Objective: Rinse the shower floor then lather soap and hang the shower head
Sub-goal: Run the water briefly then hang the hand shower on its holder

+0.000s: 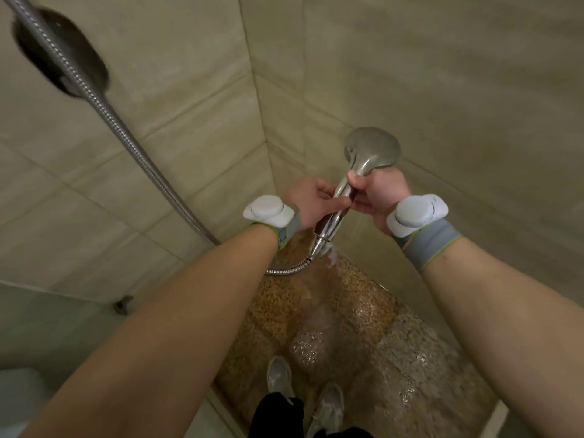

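Head view: right hand (374,192) in closed grip round the shower head (371,151) handle, left hand (311,200) pinching it lower down. Metal hose (126,137) trailing left along tiled wall (442,90). Wet pebbled shower floor (363,327) below, shoes (303,393) at its edge.

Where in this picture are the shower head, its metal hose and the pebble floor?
shower head (373,150): head view, back of the round face.
metal hose (126,137): head view, mid-length against the wall.
pebble floor (410,343): head view, wet bare patch.

The shower head (372,150) sits at the centre between the left hand (311,200) at nine o'clock and right hand (376,197) at three, hose (126,134) running to eleven o'clock, floor (395,336) and shoes (279,374) at six.
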Available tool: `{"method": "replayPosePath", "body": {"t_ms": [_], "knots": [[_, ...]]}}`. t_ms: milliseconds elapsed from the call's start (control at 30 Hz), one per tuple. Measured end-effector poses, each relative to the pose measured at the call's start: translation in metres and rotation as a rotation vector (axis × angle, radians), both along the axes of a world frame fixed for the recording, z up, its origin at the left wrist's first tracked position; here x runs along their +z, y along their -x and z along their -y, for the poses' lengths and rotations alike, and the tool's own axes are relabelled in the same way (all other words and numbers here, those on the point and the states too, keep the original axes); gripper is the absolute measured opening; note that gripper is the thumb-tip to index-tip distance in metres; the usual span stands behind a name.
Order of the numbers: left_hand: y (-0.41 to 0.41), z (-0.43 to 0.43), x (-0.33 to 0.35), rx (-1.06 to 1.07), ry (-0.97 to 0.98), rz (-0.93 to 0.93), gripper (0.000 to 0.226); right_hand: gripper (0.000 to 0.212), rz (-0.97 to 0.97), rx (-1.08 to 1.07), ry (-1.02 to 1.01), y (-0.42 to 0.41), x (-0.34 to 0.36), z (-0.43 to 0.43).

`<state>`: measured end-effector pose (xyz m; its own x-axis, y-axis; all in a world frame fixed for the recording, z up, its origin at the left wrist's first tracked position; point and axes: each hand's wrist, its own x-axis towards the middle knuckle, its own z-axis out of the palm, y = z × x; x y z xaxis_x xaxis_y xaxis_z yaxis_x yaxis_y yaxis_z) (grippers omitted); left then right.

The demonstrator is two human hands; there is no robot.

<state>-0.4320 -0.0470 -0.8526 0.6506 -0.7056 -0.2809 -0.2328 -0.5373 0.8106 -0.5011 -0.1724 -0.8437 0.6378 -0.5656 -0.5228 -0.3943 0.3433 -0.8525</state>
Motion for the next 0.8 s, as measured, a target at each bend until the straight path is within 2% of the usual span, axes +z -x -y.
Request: {"method": "replayPosePath", "body": {"t_ms": [167, 267, 467, 567, 800], "knots": [[0.016, 0.022, 0.0, -0.02, 0.039, -0.047, 0.024, 0.016, -0.007, 0.017, 0.152, 0.024, 0.005, 0.015], [0.019, 0.024, 0.002, -0.037, 0.035, -0.015, 0.021, 0.013, 0.006, -0.009, 0.129, 0.029, 0.006, 0.014], [0.01, 0.01, 0.006, -0.03, 0.002, 0.026, 0.029, 0.017, 0.04, 0.042, 0.153, 0.028, 0.012, 0.0], [0.003, 0.008, 0.01, -0.026, 0.002, 0.053, 0.02, 0.018, 0.038, 0.036, 0.178, 0.022, 0.019, -0.004], [-0.004, 0.003, 0.01, -0.046, 0.031, -0.016, 0.02, 0.026, -0.044, 0.111, 0.277, 0.013, 0.032, -0.013]]}}
